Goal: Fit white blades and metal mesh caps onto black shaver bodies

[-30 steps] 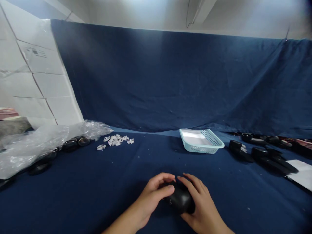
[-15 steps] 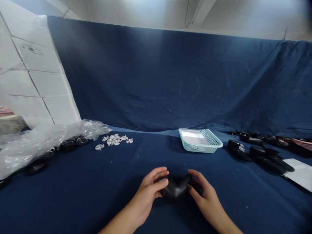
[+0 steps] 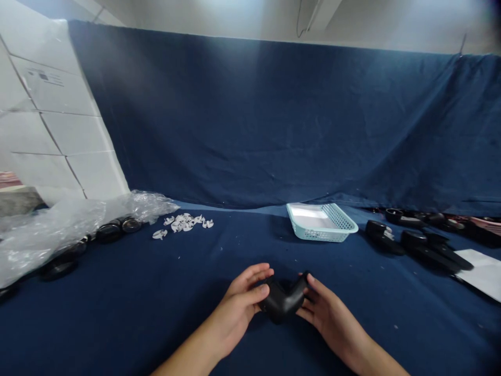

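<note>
A smooth black V-shaped part [image 3: 282, 303], like a bent elbow, is held between my two hands at the front of the blue-covered table. My left hand [image 3: 245, 300] grips its left end, the thumb along the near side and the fingers behind. On the other side, my right hand [image 3: 323, 308] has its thumb at the raised right tip, with fingers curled behind and beneath. Those fingers hide part of the right arm of the V. The exact kind of part cannot be made out.
Small white plastic pieces [image 3: 186, 223] lie in a pile at the left. A light-blue basket [image 3: 324, 234] with white sheet material inside stands at the back right. Black parts [image 3: 426, 248] and a white board [image 3: 481, 271] lie farther right. Clear plastic wrap [image 3: 58, 224] covers black round parts at the left.
My right hand has turned, and its thumb has come up to the tip of the black part. The dark rounded piece seen under that hand no longer shows. My left hand keeps its grip.
</note>
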Action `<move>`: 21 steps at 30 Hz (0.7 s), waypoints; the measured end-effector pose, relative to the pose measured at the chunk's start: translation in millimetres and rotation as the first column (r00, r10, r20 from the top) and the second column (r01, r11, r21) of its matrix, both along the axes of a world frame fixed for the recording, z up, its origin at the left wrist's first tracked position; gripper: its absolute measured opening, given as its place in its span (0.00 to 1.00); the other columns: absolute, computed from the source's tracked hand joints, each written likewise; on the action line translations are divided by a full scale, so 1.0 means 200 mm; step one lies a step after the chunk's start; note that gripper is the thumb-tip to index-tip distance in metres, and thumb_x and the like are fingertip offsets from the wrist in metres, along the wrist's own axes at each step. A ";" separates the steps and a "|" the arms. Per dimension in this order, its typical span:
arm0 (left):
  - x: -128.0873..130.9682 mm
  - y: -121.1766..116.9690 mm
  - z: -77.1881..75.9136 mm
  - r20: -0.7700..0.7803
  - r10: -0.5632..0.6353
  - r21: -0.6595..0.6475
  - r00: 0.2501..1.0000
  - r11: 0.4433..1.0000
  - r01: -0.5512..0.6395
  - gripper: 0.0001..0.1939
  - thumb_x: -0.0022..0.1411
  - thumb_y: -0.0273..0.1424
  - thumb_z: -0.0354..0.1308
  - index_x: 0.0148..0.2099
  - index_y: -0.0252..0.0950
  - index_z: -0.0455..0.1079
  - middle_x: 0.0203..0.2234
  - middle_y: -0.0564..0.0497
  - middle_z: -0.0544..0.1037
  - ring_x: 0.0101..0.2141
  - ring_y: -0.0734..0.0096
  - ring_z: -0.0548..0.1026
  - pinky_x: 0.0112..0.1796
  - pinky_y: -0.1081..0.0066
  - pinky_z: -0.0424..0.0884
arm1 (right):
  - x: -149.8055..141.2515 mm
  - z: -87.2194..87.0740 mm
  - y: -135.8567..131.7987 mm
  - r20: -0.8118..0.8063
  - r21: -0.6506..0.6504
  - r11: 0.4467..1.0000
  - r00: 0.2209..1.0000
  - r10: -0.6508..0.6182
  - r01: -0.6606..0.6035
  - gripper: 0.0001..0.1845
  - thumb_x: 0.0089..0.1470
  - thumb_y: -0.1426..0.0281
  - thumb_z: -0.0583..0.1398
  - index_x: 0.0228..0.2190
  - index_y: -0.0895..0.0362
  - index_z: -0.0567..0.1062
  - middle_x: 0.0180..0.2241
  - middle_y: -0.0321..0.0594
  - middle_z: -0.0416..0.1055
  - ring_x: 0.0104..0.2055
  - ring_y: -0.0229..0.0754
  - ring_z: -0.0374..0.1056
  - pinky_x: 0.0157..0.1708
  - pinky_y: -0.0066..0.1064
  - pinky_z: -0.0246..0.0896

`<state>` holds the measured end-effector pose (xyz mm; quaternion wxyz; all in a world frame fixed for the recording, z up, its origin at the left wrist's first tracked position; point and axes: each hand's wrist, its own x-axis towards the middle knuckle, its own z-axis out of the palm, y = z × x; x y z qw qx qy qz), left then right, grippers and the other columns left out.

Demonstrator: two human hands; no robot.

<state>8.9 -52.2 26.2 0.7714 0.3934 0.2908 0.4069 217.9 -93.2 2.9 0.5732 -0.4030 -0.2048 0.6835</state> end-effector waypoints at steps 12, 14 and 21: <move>0.04 -0.01 -0.04 -0.063 0.055 -0.012 0.996 0.998 -0.056 0.26 0.53 0.36 0.69 0.53 0.36 0.71 0.54 0.40 0.70 0.54 0.51 0.68 0.48 0.60 0.69 | -0.02 -0.01 -0.01 0.102 0.042 0.986 0.981 -0.167 0.164 0.29 0.46 0.60 0.69 0.48 0.53 0.69 0.29 0.34 0.74 0.31 0.38 0.71 0.37 0.31 0.67; 0.04 -0.01 -0.04 -0.053 0.044 -0.029 0.998 0.999 -0.046 0.27 0.54 0.36 0.69 0.54 0.36 0.69 0.53 0.40 0.70 0.52 0.52 0.70 0.48 0.59 0.70 | -0.02 0.00 -0.02 0.113 0.075 0.980 0.975 -0.192 0.185 0.30 0.46 0.61 0.69 0.49 0.52 0.69 0.29 0.33 0.74 0.30 0.36 0.69 0.36 0.30 0.67; 0.02 -0.01 -0.03 -0.012 0.015 -0.035 1.000 0.999 -0.016 0.30 0.54 0.33 0.69 0.57 0.35 0.66 0.46 0.40 0.76 0.47 0.55 0.74 0.48 0.58 0.69 | -0.06 0.04 -0.06 0.146 0.134 0.960 0.954 -0.263 0.245 0.32 0.43 0.61 0.70 0.49 0.52 0.68 0.41 0.40 0.76 0.37 0.41 0.71 0.42 0.35 0.66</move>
